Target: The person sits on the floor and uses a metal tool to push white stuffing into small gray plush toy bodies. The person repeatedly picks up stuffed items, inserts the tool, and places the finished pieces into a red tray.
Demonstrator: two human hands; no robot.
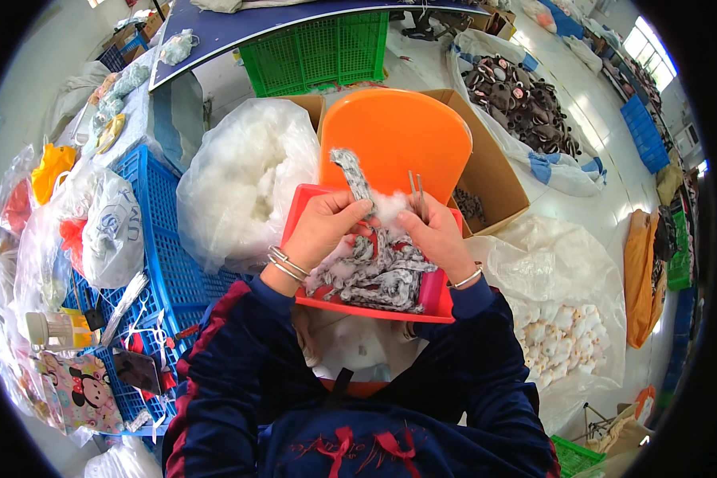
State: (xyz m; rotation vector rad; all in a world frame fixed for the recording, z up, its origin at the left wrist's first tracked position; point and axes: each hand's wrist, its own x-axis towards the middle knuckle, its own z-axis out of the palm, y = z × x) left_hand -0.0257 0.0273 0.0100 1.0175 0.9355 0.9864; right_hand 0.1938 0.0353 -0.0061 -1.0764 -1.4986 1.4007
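Note:
My left hand (324, 229) pinches a grey, fuzzy tube-like fabric piece (347, 170) between thumb and fingers, its far end standing up above the hand. Close by on the right, my right hand (440, 237) is closed around metal tweezers (416, 185), whose tips point away from me. A tuft of white stuffing (389, 206) sits between the two hands; whether the right fingers touch it is hard to tell. Below both hands lies a red tray (364, 314) holding a heap of similar grey pieces (378, 279) with bits of stuffing among them.
Beyond the tray stands an orange chair (398, 131), with a cardboard box (494, 183) beside it. A clear bag of white stuffing (247, 179) is at the left, near blue crates (163, 231). On the right are bags of pale small pieces (562, 342) and dark plush pieces (518, 103).

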